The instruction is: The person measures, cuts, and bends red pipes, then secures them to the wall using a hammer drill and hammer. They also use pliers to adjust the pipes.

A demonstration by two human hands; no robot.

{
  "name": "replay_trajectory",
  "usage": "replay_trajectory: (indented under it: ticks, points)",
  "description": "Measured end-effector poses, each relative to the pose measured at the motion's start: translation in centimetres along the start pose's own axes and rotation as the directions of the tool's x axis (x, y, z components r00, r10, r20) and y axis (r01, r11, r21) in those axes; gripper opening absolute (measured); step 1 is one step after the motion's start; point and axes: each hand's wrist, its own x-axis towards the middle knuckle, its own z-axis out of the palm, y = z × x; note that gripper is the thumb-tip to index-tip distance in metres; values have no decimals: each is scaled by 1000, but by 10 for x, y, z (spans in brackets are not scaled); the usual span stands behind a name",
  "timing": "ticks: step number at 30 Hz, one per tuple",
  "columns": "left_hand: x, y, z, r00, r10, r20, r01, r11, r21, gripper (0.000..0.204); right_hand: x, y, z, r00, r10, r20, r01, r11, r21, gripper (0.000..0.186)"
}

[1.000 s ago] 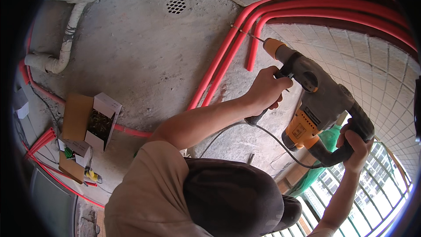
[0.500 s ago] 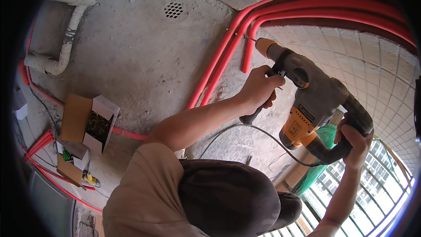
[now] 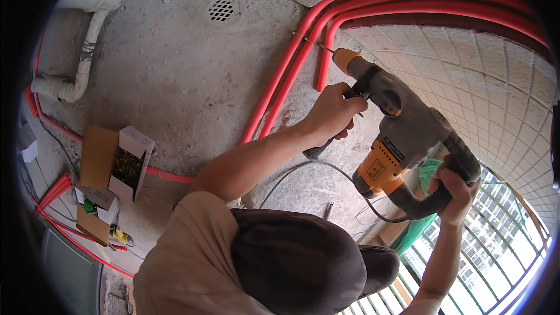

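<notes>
An orange and grey rotary hammer drill (image 3: 408, 131) is held in both my hands, its nose toward the upper left. My left hand (image 3: 335, 114) is closed round the side handle (image 3: 318, 150) near the front. On the rear handle (image 3: 461, 154) is my right hand (image 3: 456, 195), fingers wrapped round it. A thin bit (image 3: 319, 45) reaches from the orange chuck (image 3: 346, 61) across the short end of one red pipe (image 3: 323, 70), toward the longer red pipes (image 3: 279, 87); its tip is too small to make out. A small dark piece (image 3: 360, 115) shows beside my left fingers.
The black cord (image 3: 286, 175) loops below the drill. Dark rounded cloth shapes (image 3: 297, 262) fill the lower middle. An open carton (image 3: 99, 157) lies left on the concrete floor (image 3: 175, 81), near white drainpipes (image 3: 84, 70). A tiled wall (image 3: 507, 87) and window bars (image 3: 496, 239) are right.
The whole view has shifted slightly, moving the pipes up and left in the picture. The drill's rear end and my right hand have swung a little left. Both grips are unchanged.
</notes>
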Motion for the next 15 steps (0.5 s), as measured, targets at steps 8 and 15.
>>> replay_trajectory:
  ticks: [8, 15]
  points:
    - [1, 0, -7, 996, 88, -17, -89, 992, -87, 22, 3, -45, 30, 990, -108, 93, 119, 985, -125, 37]
    - [2, 20, -11, 998, 56, -31, -64, 935, -348, 19, 39, -137, 75, 933, -115, 340, 269, 850, -452, 31]
